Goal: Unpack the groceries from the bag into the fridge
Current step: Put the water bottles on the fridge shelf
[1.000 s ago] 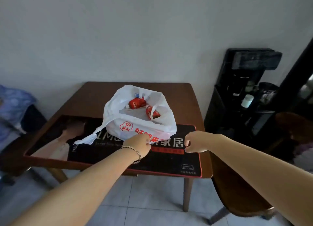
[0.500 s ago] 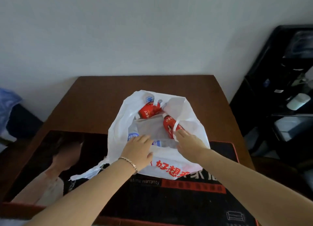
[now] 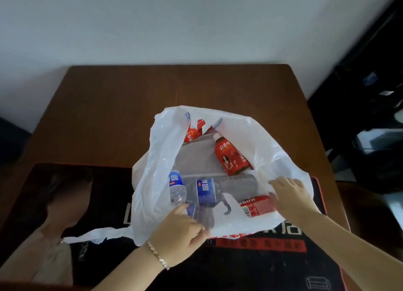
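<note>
Nearest me, my left hand (image 3: pixel 181 229) sits at about 6 o'clock of the bag (image 3: pixel 157 159), its fingers (image 3: pixel 197 227) pinched on the near rim of the white plastic; a bracelet (image 3: pixel 158 257) rings the wrist. My right hand (image 3: pixel 291 198) is at roughly 4 o'clock of the bag, its fingers (image 3: pixel 281 182) spread wide and flat on the right side of the opening, holding nothing that I can see.

The bag lies open on the dark printed mat (image 3: pixel 261 260) that covers the near half of the brown surface (image 3: pixel 122 107), one handle (image 3: pixel 96 236) trailing out toward 8 o'clock.

Inside, closest to me, I see two clear water bottles with blue labels: one (image 3: pixel 177 188) at the left near my left hand, another (image 3: pixel 218 191) lying across the middle. Just beside my right hand is a red package (image 3: pixel 257 205) with a barcode. Further in, toward 1 o'clock, a red bottle (image 3: pixel 231 157) lies tilted with its white cap pointing away from me. At the far rim, around 12 o'clock, a second red bottle (image 3: pixel 194 131) is partly hidden by the plastic.

Beyond the surface stands a pale wall (image 3: pixel 174 24), and at 2 o'clock a dark cabinet (image 3: pixel 370 94) whose contents I cannot make out.
</note>
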The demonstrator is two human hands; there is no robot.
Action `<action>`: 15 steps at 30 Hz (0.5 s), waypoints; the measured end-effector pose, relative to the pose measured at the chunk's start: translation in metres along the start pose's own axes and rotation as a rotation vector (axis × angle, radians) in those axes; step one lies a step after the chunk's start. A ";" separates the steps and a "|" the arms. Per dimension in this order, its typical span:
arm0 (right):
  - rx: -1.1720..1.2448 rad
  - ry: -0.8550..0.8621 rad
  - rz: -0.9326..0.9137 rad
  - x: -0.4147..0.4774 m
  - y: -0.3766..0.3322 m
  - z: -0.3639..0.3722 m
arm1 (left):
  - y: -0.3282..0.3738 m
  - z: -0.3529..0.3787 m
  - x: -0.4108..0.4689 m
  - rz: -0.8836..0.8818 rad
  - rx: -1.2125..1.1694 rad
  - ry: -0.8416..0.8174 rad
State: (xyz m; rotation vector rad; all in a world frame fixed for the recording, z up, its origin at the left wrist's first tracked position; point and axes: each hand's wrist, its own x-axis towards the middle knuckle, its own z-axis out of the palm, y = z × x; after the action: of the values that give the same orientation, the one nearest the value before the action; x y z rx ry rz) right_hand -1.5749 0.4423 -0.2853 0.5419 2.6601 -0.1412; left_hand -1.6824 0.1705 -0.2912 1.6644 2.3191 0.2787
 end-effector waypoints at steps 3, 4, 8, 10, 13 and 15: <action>0.267 0.220 -0.117 0.013 -0.041 -0.018 | 0.001 0.003 -0.004 -0.033 -0.012 0.082; 0.293 0.186 -0.212 0.022 -0.061 -0.024 | 0.000 0.002 -0.005 -0.051 -0.026 0.091; 0.040 -0.112 -0.490 0.058 -0.126 -0.013 | -0.005 -0.011 -0.013 -0.156 -0.077 0.109; -0.145 -0.178 -0.513 0.077 -0.127 -0.002 | -0.013 -0.022 -0.017 -0.212 -0.093 0.126; -0.146 -0.232 -0.413 0.092 -0.109 0.006 | -0.021 -0.030 -0.019 -0.271 -0.072 0.142; -0.127 -0.211 -0.397 0.092 -0.104 0.012 | -0.019 -0.031 -0.019 -0.299 -0.102 0.122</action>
State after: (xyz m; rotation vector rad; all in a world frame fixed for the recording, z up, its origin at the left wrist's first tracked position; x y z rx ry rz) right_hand -1.6883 0.3771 -0.3333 -0.0450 2.5140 -0.1341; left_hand -1.7037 0.1463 -0.2658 1.2633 2.5532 0.4364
